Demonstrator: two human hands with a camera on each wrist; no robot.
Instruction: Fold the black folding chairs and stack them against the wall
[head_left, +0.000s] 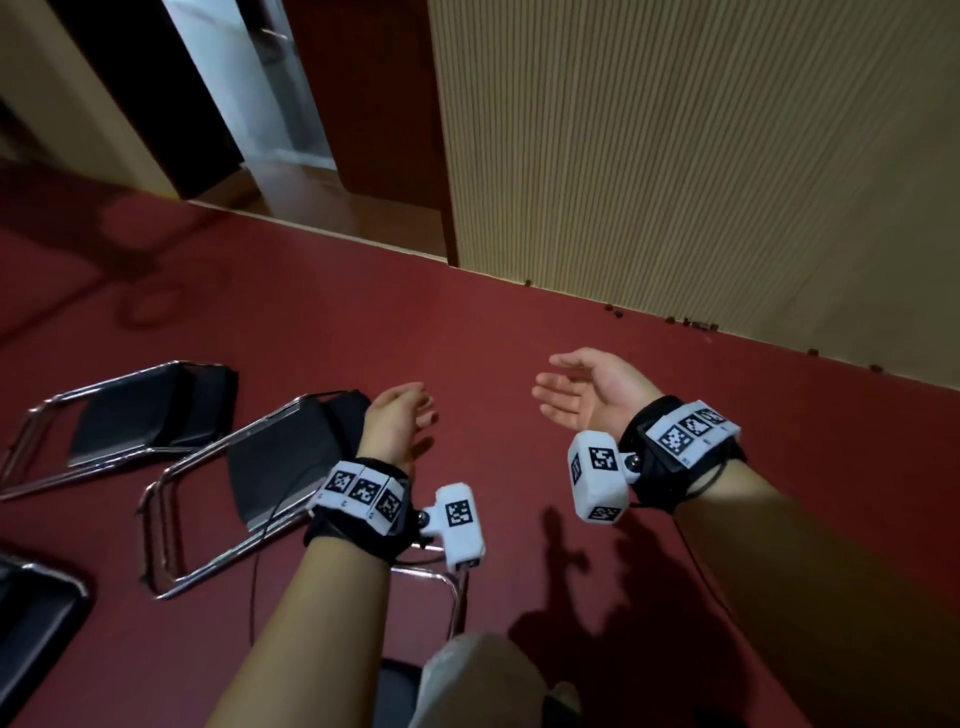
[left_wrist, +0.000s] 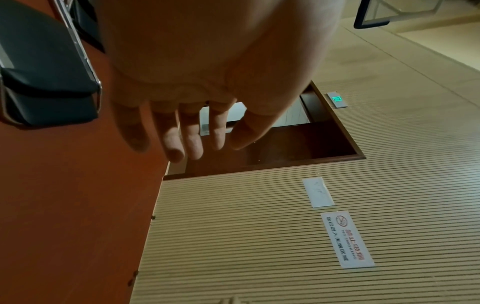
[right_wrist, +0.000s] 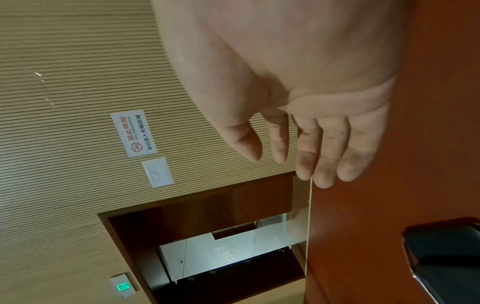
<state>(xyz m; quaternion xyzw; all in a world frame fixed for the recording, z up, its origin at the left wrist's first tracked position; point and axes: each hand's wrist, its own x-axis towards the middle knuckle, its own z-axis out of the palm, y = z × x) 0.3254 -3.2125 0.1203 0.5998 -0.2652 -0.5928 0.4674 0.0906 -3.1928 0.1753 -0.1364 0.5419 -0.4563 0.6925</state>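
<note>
Chair at the feet: a chrome frame corner (head_left: 451, 587) and a dark seat show at the bottom of the head view, just below the left wrist; most of it is hidden by the forearm and a knee.
Left hand: the left hand (head_left: 397, 418) hangs in the air with fingers loose and slightly spread, holding nothing; the wrist view shows the same relaxed palm.
Right hand: the right hand (head_left: 587, 392) is palm-up, fingers straight and relaxed, empty, over bare red floor (head_left: 519, 322).
Nearest reachable chair: the near chair (head_left: 249, 478) lies flat on the floor just left of and under the left hand, its black back pad close beside the fingers.
Long axis: its frame runs from lower left to upper right, roughly toward the wall.
Nearer hand: the left, clearly; the right hand is well apart from every chair and would have to cross over.
Second chair: the far chair (head_left: 140, 415) lies flat further left, parallel to the first.
Third chair: a dark seat edge (head_left: 36, 613) at the lower left corner, mostly cut off.
Wall: the ribbed wall (head_left: 675, 156) stands ahead and right, with no chair leaning on it in view.
Judgement: stacking has probably not begun; a lift likely starts leftward.
</note>
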